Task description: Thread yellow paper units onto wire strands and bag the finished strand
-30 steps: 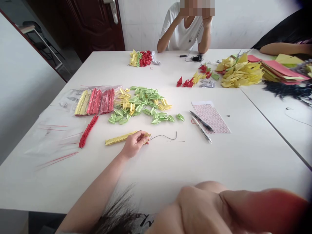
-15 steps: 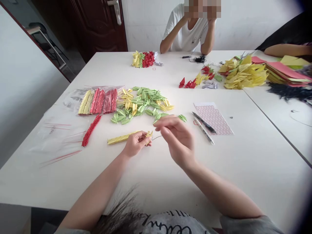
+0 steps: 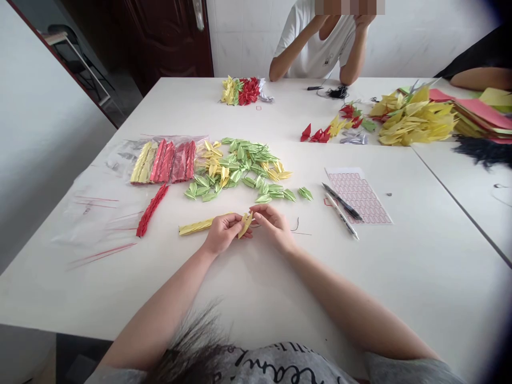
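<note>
While my left hand pinches a yellow folded piece between thumb and fingers in the head view, my right hand is just right of it, fingers bent, tips at the piece's edge. Can't tell if the right is gripping anything. The piece is between my two hands, over the near-middle part of the white table. Dark thread shows right of my right hand, with a thin straight line of something beside its end; too fine to identify.

Left of my left hand: yellow ridged bundle, right end hidden behind the hand. Farther left: red bundle, lying at a slant, near a clear bag with yellow and red bundles inside. Just right of the bag, on the far side of my hands: loose heap of green folded pieces, yellow ones mixed in.

Right side: black pen and white pen, both at a slant by a red-printed sheet, black one overlapping it. Far right: big yellow pile. Far side: co-worker in a white shirt, elbows at the table edge.
</note>
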The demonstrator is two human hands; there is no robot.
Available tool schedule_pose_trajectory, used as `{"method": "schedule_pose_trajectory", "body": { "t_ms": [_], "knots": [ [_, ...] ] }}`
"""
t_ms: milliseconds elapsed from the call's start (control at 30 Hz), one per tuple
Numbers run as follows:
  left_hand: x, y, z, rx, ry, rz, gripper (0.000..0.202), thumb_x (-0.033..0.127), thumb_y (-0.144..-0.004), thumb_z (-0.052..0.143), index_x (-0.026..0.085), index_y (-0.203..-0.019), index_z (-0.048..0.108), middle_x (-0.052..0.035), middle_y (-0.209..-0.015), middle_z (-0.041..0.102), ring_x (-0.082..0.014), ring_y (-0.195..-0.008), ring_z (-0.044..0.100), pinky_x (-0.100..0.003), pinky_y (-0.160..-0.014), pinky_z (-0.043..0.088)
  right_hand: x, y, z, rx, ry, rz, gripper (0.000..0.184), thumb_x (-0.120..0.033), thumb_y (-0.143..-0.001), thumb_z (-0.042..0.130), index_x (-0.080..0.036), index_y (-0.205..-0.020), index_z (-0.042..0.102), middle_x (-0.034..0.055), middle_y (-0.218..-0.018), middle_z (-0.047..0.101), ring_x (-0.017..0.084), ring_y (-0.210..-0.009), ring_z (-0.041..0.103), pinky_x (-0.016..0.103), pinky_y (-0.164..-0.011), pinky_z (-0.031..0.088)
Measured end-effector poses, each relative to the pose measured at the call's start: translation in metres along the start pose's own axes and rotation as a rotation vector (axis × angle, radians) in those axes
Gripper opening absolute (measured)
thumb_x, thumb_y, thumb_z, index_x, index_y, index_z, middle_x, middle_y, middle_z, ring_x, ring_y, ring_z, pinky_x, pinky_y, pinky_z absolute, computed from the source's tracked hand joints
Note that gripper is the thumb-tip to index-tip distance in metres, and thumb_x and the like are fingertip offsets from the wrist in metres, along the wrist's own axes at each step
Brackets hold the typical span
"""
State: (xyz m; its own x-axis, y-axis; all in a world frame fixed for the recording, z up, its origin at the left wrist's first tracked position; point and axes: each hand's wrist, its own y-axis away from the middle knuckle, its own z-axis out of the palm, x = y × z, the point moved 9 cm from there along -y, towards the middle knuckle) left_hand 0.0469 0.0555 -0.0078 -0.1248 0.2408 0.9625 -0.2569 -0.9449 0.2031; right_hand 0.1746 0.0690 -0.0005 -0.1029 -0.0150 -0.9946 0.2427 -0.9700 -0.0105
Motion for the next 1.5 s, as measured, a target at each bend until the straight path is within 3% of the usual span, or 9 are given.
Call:
{"method": "schedule_pose_trajectory", "body": {
  "t_ms": [100,300,533,733,933,1067,1267,1500],
  "knots": [
    [0.001,-0.001,0.001,-0.019,-0.009,0.025,0.039,0.052,-0.073,0.075,0.014,-0.081,0.069,-0.0035,-0.073,0.072,-0.0200,-0.066,0.071,-0.039,-0.073,0.064,0.010,-0.002,0.008,-0.135,0.006,0.069,0.043,-0.062,-0.087,0.062,-0.020,-0.095,0.066,0.0056,-0.091,0.068,0.021,-0.087,0.065,0.038,-0.084,0.055],
    [0.000,-0.001,0.001,-0.020,-0.011,0.031,0.038,0.051,-0.072,0.077,0.015,-0.078,0.069,-0.0037,-0.074,0.072,-0.0203,-0.068,0.071,-0.039,-0.075,0.063,0.008,-0.002,0.008,-0.176,0.023,0.055,0.041,-0.059,-0.089,0.061,-0.019,-0.091,0.066,0.0050,-0.088,0.068,0.019,-0.084,0.063,0.034,-0.080,0.053],
    [0.003,0.000,0.001,0.001,-0.022,0.045,0.037,0.051,-0.074,0.077,0.015,-0.080,0.072,-0.0038,-0.073,0.072,-0.0202,-0.070,0.071,-0.036,-0.076,0.061,0.002,0.001,0.018,-0.286,-0.149,0.053,0.030,-0.045,-0.085,0.073,-0.019,-0.098,0.065,0.0040,-0.090,0.069,0.016,-0.081,0.066,0.032,-0.080,0.053],
    [0.004,0.000,-0.003,0.029,-0.063,0.044,0.038,0.053,-0.077,0.073,0.015,-0.078,0.072,-0.0036,-0.072,0.071,-0.0210,-0.071,0.071,-0.034,-0.072,0.060,0.004,-0.001,0.019,-0.265,-0.163,0.067,0.033,-0.048,-0.083,0.074,-0.020,-0.096,0.064,0.0040,-0.090,0.069,0.016,-0.078,0.066,0.034,-0.079,0.055],
    [0.004,0.001,0.000,-0.021,-0.038,0.063,0.038,0.053,-0.080,0.069,0.016,-0.087,0.070,-0.0055,-0.083,0.074,-0.0230,-0.078,0.073,-0.035,-0.076,0.059,0.002,-0.002,0.015,-0.229,-0.092,0.050,0.034,-0.051,-0.083,0.072,-0.021,-0.096,0.064,0.0043,-0.091,0.068,0.018,-0.082,0.066,0.035,-0.080,0.056],
    [0.006,0.001,0.003,-0.023,-0.062,0.105,0.038,0.048,-0.074,0.078,0.015,-0.089,0.068,-0.0054,-0.080,0.073,-0.0207,-0.078,0.072,-0.034,-0.080,0.059,0.002,-0.002,0.014,-0.235,-0.113,0.032,0.033,-0.050,-0.084,0.072,-0.020,-0.095,0.063,0.0048,-0.090,0.067,0.018,-0.081,0.065,0.036,-0.080,0.056],
    [0.000,-0.002,0.000,0.022,-0.064,0.112,0.043,0.045,-0.065,0.086,0.013,-0.087,0.068,-0.0054,-0.079,0.074,-0.0166,-0.071,0.069,-0.028,-0.073,0.057,-0.004,0.000,0.014,-0.243,-0.180,-0.007,0.030,-0.042,-0.082,0.076,-0.021,-0.096,0.060,0.0050,-0.100,0.063,0.017,-0.088,0.064,0.035,-0.085,0.055],
    [-0.003,-0.002,0.000,0.015,-0.110,0.131,0.047,0.051,-0.069,0.082,0.014,-0.095,0.068,-0.0087,-0.090,0.075,-0.0229,-0.088,0.073,-0.037,-0.090,0.058,-0.003,0.000,0.018,-0.260,-0.153,-0.030,0.029,-0.041,-0.082,0.076,-0.021,-0.092,0.059,0.0044,-0.100,0.059,0.016,-0.090,0.063,0.035,-0.087,0.054]
  ]
}}
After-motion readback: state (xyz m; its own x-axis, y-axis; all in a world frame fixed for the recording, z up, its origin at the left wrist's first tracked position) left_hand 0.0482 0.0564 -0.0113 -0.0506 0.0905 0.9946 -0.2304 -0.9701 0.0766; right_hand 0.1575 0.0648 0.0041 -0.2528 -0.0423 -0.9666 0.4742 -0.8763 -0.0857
